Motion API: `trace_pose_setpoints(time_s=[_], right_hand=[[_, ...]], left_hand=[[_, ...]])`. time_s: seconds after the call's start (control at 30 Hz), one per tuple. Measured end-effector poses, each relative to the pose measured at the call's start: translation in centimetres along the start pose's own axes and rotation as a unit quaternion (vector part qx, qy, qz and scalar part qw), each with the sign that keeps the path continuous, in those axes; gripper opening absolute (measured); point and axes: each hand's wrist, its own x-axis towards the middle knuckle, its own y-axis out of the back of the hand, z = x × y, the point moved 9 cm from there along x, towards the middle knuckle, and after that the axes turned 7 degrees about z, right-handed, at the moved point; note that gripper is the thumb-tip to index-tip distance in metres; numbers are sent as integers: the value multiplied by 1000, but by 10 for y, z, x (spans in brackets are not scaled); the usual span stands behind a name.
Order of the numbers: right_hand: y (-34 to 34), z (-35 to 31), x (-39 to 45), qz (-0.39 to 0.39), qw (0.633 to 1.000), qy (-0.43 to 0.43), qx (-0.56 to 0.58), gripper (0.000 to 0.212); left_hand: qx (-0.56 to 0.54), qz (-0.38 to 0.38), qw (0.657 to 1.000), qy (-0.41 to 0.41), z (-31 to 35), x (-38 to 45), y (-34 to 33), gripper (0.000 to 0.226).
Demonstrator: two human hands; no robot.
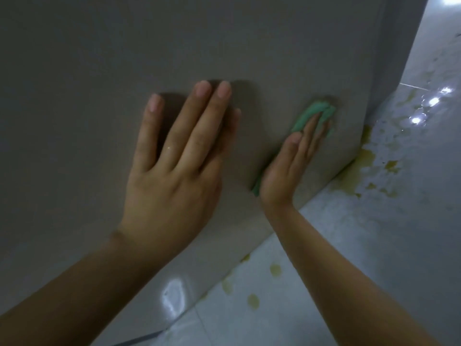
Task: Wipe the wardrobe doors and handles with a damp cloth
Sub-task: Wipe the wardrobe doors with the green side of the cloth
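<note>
Head view: both bare forearms reach forward to a grey wardrobe door (pixel 174 46).
Left hand (pixel 172 156): laid flat on the door, fingers straight and slightly spread, holding nothing.
Right hand (pixel 287 166): fingers straight and close together, pressing a green cloth (pixel 309 114) against the door (seen edge-on, so the palm is hidden).
Cloth: folded, sandwiched between the right fingers and the door; it sticks out beyond the fingertips and shows again below the heel of the hand.
Door edge: just past the right fingertips, to their right.
Floor (pixel 374 245): glossy pale tiles below the right wrist, with yellowish blotches near the door's lower corner.
Handles: I cannot tell where they are.
</note>
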Motion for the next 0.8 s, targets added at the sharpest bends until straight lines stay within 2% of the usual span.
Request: trace_pose_setpoints(time_s=[0.07,0.23,0.27,0.33,0.4,0.47,0.53,0.6,0.63,0.73,0.8], right_hand=[[0,11,-6,-4,998,-67,-8,53],[-1,8,-97,-138,988,-66,-35,47],[-2,13,-88,-136,988,-66,-41,47],[1,26,-48,-85,992,-77,-46,40],[12,53,-10,-12,984,-175,-34,43],[16,67,-4,-11,967,-253,-2,51],[17,64,-32,-64,970,-235,-22,55],[16,52,-79,-141,973,-164,-74,57],[19,54,-91,-149,975,-140,-85,57],[19,81,-45,-78,965,-247,-31,47],[22,91,4,-15,961,-276,15,62]], left_hand=[[0,-3,1000,-7,6,4,-6,48],[-31,8,999,-7,22,20,-18,42],[-38,13,999,-10,26,25,-21,41],[-50,22,998,-17,36,31,-28,39],[-44,29,998,-24,47,32,-36,37],[-47,27,998,-25,58,31,-44,38],[-55,16,998,-15,64,33,-50,43],[-49,-1,999,-16,68,34,-55,51],[-42,-4,999,-26,70,34,-57,52],[-46,20,999,-22,68,35,-54,46],[-36,36,998,-20,69,33,-54,38]])
